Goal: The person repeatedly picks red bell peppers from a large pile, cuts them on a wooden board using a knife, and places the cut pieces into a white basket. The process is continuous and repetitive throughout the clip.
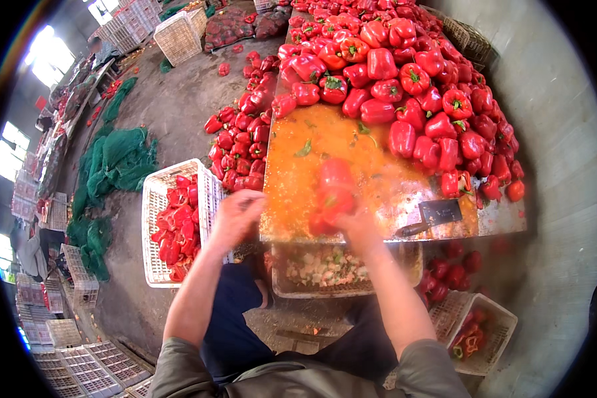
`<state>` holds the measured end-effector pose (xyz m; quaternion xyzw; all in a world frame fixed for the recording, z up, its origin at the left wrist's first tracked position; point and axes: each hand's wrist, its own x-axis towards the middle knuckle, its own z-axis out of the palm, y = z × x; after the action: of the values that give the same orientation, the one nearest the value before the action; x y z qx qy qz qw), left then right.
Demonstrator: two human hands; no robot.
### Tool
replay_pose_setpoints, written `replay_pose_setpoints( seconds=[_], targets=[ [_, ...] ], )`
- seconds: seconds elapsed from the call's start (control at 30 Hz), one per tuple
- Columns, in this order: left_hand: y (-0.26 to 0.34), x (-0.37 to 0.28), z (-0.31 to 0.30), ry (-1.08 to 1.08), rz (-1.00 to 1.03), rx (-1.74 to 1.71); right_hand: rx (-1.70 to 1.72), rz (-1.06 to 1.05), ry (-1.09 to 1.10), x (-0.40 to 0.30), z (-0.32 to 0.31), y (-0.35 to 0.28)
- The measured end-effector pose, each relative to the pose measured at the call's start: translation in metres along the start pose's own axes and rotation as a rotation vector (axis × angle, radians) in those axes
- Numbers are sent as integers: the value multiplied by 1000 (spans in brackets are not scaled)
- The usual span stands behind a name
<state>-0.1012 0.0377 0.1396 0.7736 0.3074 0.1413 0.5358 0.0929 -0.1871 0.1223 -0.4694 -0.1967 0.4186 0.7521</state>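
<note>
Over the front of a wet metal table, my right hand is blurred and touches red bell peppers; whether it grips one cannot be told. My left hand is at the table's left edge, fingers curled, and whether it holds something small is unclear. Below and left of it stands a white plastic crate with cut red peppers. A cleaver lies flat near the front edge, its handle toward my right hand. A large heap of whole red bell peppers covers the back and right of the table.
Under the table edge sits a crate of pepper scraps. Whole peppers are piled on the floor at left, beyond them green netting. Another crate stands low right, beside a wall. A person sits far left.
</note>
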Motion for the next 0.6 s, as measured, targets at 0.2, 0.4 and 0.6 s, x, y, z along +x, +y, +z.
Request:
replay_pose_setpoints(
  seconds=[0.2,0.4,0.6],
  targets=[
    [18,14,69,-359,-349,-384,-195,-90,-113,-5,4,14],
    [3,25,86,-459,-371,-547,-781,-130,-53,-6,-2,30],
    [8,21,81,-602,-290,-646,-900,-179,-122,3,-18,34]
  ],
)
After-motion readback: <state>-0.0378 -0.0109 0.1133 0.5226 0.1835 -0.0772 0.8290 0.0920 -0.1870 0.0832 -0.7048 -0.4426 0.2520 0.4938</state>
